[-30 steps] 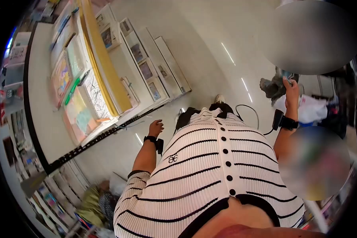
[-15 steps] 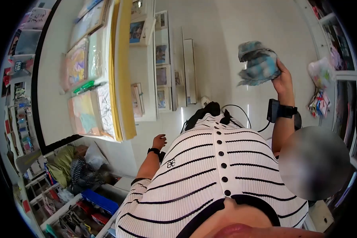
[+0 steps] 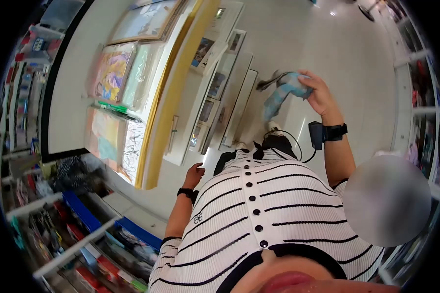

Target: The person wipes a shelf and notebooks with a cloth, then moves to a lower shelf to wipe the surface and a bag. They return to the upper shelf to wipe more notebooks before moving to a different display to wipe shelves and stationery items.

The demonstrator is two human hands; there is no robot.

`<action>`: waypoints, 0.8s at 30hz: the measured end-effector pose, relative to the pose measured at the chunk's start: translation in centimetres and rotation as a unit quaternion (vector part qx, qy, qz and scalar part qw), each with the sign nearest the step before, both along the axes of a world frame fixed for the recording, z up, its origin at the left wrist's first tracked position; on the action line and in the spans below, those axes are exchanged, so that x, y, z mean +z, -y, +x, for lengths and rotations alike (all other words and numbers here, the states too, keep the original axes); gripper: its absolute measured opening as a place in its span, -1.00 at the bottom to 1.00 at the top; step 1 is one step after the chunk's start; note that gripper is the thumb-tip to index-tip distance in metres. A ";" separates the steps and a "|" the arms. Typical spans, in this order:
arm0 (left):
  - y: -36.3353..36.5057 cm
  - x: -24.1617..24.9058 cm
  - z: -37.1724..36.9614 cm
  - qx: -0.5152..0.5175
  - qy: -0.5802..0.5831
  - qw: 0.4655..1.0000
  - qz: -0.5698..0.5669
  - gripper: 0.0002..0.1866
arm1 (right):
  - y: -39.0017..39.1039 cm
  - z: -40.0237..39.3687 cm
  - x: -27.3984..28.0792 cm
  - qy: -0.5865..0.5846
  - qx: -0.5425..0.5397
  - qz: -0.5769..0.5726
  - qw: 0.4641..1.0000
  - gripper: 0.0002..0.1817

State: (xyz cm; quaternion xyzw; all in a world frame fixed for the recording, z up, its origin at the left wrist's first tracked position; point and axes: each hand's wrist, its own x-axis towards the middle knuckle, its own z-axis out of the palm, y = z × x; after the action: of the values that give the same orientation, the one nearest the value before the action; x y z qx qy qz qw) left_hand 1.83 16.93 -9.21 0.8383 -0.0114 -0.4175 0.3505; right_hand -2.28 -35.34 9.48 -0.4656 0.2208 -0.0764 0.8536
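Head view. Right hand (image 3: 320, 96), fingers and thumb closed on one edge of a cloth (image 3: 287, 92), holds it above the smooth, glossy floor (image 3: 283, 29). The fabric is limp and bluish with grey-black parts, draped in an arch with two drooping ends; its finer pattern is blurred. Left hand (image 3: 194, 176) hangs beside the ribbed, striped shirt (image 3: 298, 202), its fingers loosely bent and partly spread, near the tabletop (image 3: 68, 115). That surface, white and flat with a black border, bears glossy rectangular packets (image 3: 113, 73), a slim green pen (image 3: 112, 106) and a wood-framed picture (image 3: 146, 22).
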 end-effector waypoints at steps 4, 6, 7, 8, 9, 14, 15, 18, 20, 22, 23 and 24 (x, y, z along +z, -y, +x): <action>6.4 2.8 -0.4 -0.063 0.068 0.991 -0.100 -0.60 | 1.4 4.3 0.0 -0.020 0.142 -0.056 0.988 -0.66; 13.6 7.9 0.3 -0.026 0.133 0.987 -0.091 -0.62 | 1.8 6.7 0.4 -0.018 0.206 -0.059 0.977 -0.65; 16.3 8.7 0.8 -0.035 0.197 0.973 -0.112 -0.63 | 1.7 7.7 0.8 -0.013 0.274 -0.092 0.957 -0.66; 18.5 8.9 1.5 -0.028 0.219 0.965 -0.142 -0.57 | 1.5 8.5 1.1 -0.007 0.339 -0.123 0.933 -0.67; 21.3 10.4 1.9 -0.007 0.260 0.954 -0.147 -0.52 | 1.2 9.2 1.8 -0.002 0.357 -0.122 0.926 -0.67; 30.2 11.8 2.5 0.053 0.381 0.907 -0.174 -0.37 | -0.9 10.6 4.0 0.073 0.514 0.017 0.855 -0.66; 30.7 12.3 2.2 0.093 0.313 0.922 -0.208 -0.36 | -1.2 10.7 3.9 0.073 0.523 0.022 0.849 -0.66; 30.5 14.0 0.5 0.194 0.242 0.917 -0.251 -0.53 | -2.0 11.7 2.6 0.077 0.547 0.039 0.833 -0.62; 29.7 16.1 -0.8 0.263 0.200 0.906 -0.265 -0.71 | -2.2 12.7 0.1 0.101 0.451 -0.162 0.872 -0.55; 28.1 15.9 -1.6 0.285 0.222 0.897 -0.254 -0.71 | -2.7 12.4 -0.8 0.162 0.356 -0.358 0.848 -0.48; 27.3 15.7 -2.0 0.303 0.243 0.888 -0.248 -0.71 | -3.1 12.1 -1.2 0.211 0.237 -0.537 0.781 -0.40; 26.6 15.5 -2.3 0.308 0.251 0.887 -0.237 -0.72 | -4.0 11.2 -0.9 0.211 0.237 -0.534 0.784 -0.40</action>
State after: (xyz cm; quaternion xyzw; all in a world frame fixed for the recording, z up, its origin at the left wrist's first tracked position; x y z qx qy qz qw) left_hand -0.49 -9.63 6.31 0.7685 0.0617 -0.0493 0.6349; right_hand 8.94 -31.34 8.56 -0.8572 -0.1579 -0.0737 0.4846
